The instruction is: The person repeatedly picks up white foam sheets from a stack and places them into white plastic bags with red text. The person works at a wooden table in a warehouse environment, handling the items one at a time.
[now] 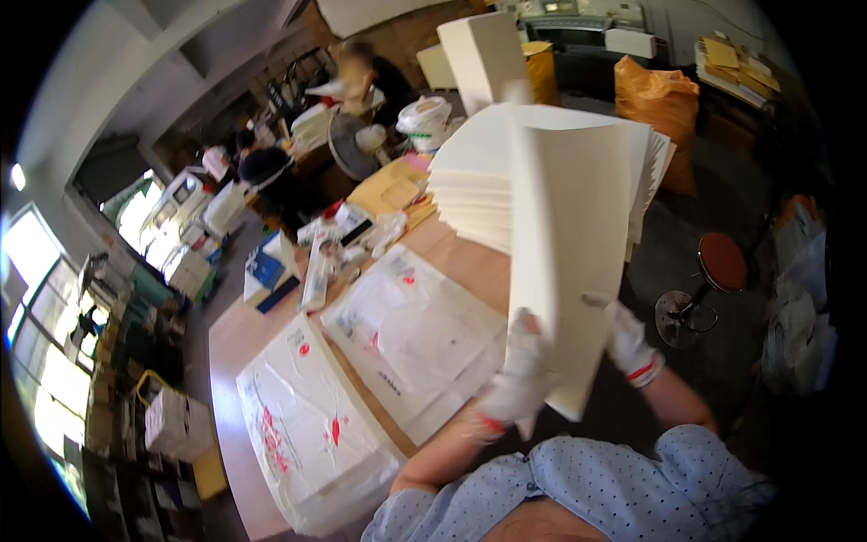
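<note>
I hold a tall, creased white paper sheet or flat paper piece [578, 235] upright in front of me; its exact kind I cannot make out. My left hand [522, 375], in a white glove with a red cuff, closes on its lower left side. My right hand [635, 345], gloved the same way, grips the lower right edge, and some fingers are hidden behind the paper. Just beyond is a thick stack of white paper pieces [470, 190] with fanned edges. Left of my hands, two piles of white printed plastic bags [312, 425] [433, 316] lie on the wooden table [230, 352].
A round red-brown stool [722, 262] stands to the right, with an orange sack [659, 99] behind it. Small items, a blue-and-white box [271, 269] and brown envelopes [388, 190] lie along the table's far left. Other people [384, 86] work at the back.
</note>
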A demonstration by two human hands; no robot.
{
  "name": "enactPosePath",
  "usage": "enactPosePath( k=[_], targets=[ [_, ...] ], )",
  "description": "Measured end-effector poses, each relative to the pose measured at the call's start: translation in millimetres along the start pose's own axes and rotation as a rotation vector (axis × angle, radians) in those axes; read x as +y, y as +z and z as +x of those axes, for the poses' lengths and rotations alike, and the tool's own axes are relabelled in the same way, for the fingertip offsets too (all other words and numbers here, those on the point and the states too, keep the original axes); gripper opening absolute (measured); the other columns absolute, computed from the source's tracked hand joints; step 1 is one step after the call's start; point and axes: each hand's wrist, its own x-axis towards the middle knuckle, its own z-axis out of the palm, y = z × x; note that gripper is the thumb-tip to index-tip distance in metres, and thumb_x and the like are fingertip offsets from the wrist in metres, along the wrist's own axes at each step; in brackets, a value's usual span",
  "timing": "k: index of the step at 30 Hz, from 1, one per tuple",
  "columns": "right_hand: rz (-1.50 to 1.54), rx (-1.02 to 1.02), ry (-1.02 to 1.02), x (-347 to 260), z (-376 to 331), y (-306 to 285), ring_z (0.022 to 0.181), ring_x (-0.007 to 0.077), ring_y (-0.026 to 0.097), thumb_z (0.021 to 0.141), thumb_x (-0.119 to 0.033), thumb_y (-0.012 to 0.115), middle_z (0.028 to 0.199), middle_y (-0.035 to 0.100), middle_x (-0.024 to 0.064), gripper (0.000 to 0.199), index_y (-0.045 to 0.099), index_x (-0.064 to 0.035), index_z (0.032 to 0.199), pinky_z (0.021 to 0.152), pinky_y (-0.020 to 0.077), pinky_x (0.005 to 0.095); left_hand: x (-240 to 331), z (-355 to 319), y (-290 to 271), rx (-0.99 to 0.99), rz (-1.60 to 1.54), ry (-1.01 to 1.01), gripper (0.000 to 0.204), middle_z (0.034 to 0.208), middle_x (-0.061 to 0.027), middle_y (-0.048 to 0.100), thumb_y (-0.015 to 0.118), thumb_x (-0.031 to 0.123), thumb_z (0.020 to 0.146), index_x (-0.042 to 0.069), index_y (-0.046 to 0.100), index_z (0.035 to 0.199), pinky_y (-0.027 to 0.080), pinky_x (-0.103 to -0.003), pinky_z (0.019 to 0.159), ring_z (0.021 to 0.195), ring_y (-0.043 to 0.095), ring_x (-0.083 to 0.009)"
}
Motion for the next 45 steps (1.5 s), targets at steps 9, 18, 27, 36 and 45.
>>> enactPosePath(
  k=[9,18,27,36,45],
  targets=[
    [-0.486,-0.050,-0.157,18.3,-34.8,23.6,0.074,0.0206,0.063,0.076,-0.002,0.060,0.086,0.064,0.0143,0.027,0.058,0.0045,0.102,0.065,0.0503,0.0311,-123.3,-11.9,-98.5,0.374,0.430,-0.290,0.051,0.122,-0.0169,0.048,0.062,0.025,0.082,0.003,0.045,0.125,0.046,-0.037,0.083,0.095,0.058,-0.0245],
    [-1.290,-0.552,-0.420,48.0,-57.2,35.8,0.073,0.0317,0.062,0.080,-0.019,0.056,0.092,0.063,0.0163,0.021,0.065,-0.0060,0.093,0.061,0.0503,0.0373,-302.5,7.4,-101.3,0.291,-1.429,-0.611,0.034,0.102,-0.0074,0.062,0.050,0.004,0.088,-0.001,0.049,0.121,0.050,-0.025,0.072,0.080,0.061,-0.0111],
    [-0.443,-0.664,0.085,209.3,40.7,68.6,0.086,0.0276,0.060,0.077,-0.027,0.061,0.099,0.060,0.0150,0.034,0.055,-0.0072,0.104,0.074,0.0488,0.0376,-110.5,23.0,-10.5,0.019,-0.185,0.037,0.046,0.082,-0.0133,0.063,0.061,0.008,0.075,0.007,0.050,0.120,0.048,-0.038,0.063,0.070,0.060,-0.0249],
    [-1.361,-0.337,0.236,233.5,98.5,102.9,0.105,0.0401,0.053,0.088,-0.028,0.047,0.115,0.054,0.0211,0.043,0.040,-0.0080,0.126,0.088,0.0432,0.0459,-216.4,-85.1,54.3,0.123,0.246,0.019,0.047,0.099,-0.0174,0.059,0.058,0.017,0.076,0.012,0.047,0.121,0.047,-0.046,0.080,0.078,0.060,-0.0361],
    [-1.222,-0.370,0.266,292.0,107.7,38.2,0.094,0.0400,0.057,0.081,-0.016,0.048,0.099,0.060,0.0218,0.023,0.049,-0.0061,0.102,0.078,0.0452,0.0476,-303.1,-161.9,22.1,0.580,0.002,-0.931,0.031,0.100,-0.0211,0.055,0.053,0.011,0.081,0.002,0.041,0.109,0.046,-0.043,0.074,0.088,0.059,-0.0334]
  ],
)
